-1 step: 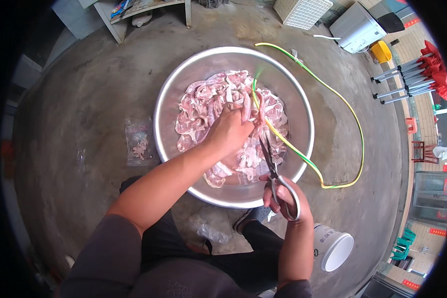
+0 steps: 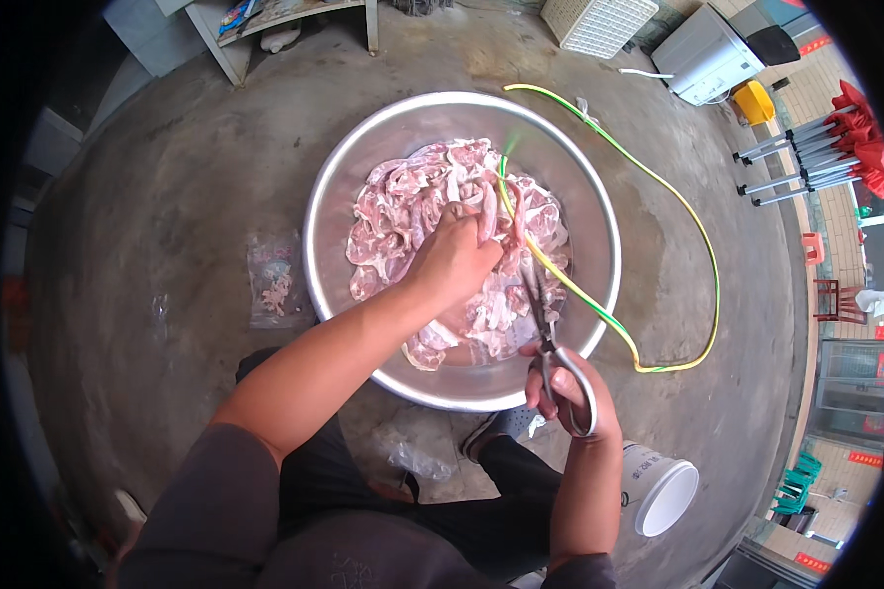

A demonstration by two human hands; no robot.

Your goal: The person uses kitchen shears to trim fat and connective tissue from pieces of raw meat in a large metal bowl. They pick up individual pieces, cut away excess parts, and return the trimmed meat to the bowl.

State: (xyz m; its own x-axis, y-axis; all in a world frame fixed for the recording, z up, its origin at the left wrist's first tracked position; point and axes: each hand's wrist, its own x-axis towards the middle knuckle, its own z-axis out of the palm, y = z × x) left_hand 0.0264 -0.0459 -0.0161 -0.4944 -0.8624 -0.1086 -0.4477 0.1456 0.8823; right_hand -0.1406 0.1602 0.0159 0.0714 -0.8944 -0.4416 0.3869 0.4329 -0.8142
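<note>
A wide metal basin (image 2: 336,177) holds a heap of raw pink meat pieces (image 2: 388,201) with whitish fat or skin. My left hand (image 2: 454,257) is closed over the middle of the heap, gripping a long meat strip (image 2: 488,211) that sticks up by its fingers. My right hand (image 2: 578,393), at the basin's near right rim, is wrapped round the looped handles of metal scissors (image 2: 543,329). The scissor blades point up into the basin, close to the meat right of my left hand. A yellow-green hose (image 2: 584,296) runs over the rim into the meat.
The hose loops over the concrete floor (image 2: 216,187) to the right. A clear bag with pale scraps (image 2: 273,290) lies left of the basin. A white bucket (image 2: 658,491) lies by my right forearm. Folded red-topped stools (image 2: 855,147) and a white basket (image 2: 599,25) stand farther off.
My right hand and the scissors have shifted slightly right and toward me, so the blades sit a little lower. My left hand keeps its place on the meat.
</note>
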